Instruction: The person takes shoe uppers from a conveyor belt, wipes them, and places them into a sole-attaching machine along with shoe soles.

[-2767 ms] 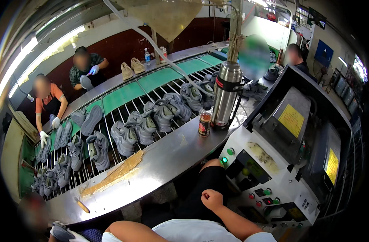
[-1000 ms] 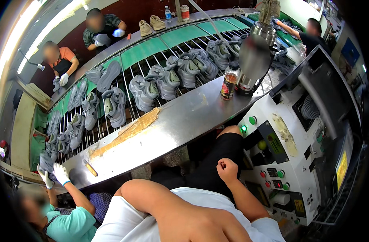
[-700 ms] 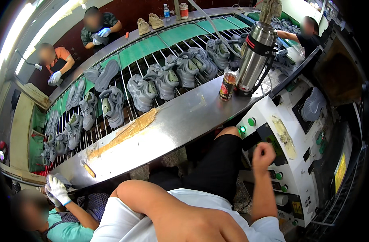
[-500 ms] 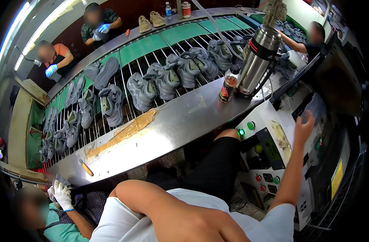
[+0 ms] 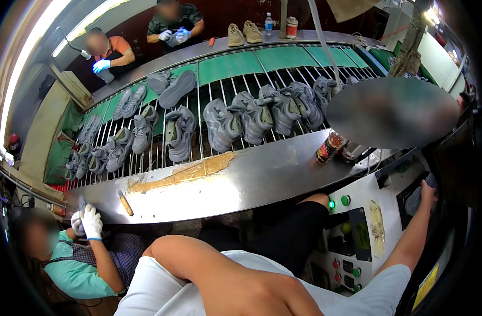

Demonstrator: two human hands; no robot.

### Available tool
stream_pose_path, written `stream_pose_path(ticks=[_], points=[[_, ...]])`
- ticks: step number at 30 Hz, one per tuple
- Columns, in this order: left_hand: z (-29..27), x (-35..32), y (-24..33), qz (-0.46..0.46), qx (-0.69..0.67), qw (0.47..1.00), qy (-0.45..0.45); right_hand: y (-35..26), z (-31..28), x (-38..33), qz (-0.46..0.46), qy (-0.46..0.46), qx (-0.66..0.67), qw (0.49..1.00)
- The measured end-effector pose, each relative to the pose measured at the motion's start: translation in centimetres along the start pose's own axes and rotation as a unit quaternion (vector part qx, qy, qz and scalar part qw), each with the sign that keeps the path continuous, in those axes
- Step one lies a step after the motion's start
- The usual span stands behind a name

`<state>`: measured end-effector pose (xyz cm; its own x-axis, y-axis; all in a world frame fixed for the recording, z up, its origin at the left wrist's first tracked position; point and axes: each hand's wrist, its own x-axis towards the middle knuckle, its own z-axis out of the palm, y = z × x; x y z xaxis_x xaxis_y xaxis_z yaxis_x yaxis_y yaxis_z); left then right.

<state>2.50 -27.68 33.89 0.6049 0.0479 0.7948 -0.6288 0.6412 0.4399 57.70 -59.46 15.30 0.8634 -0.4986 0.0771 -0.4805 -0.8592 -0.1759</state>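
My left forearm crosses my white shirt, and the back of my left hand (image 5: 275,297) lies at the lower edge, its fingers cut off by the frame. Out to the right, my right hand (image 5: 428,194) is inside the dark opening of a white machine (image 5: 365,189). Its fingers are curled at a grey ribbed piece that looks like a shoe (image 5: 412,201), which they appear to grip. Part of this piece is hidden in shadow.
Several grey shoes (image 5: 222,126) stand on a wire rack conveyor behind a steel ledge (image 5: 262,179). On the ledge are a yellow-handled tool (image 5: 125,203) and a drink bottle (image 5: 329,147). A gloved co-worker (image 5: 85,263) sits at left; two more people work across the conveyor.
My right hand has moved outward and down from above the control panel into the machine's opening, and now meets the grey piece. The view has turned; my left hand stays in place.
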Motion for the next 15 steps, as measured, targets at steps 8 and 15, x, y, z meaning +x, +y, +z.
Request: stream_pose_path(ticks=[8, 15], points=[[0.4, 0.1, 1.0, 0.012, -0.026, 1.0, -0.011, 0.6, -2.3, -5.5, -0.004, 0.088, 0.046, 0.995], [0.9, -0.1, 1.2, 0.028, -0.031, 0.999, -0.005, 4.3, -2.4, -14.2, -0.173, 0.322, 0.208, 0.907]])
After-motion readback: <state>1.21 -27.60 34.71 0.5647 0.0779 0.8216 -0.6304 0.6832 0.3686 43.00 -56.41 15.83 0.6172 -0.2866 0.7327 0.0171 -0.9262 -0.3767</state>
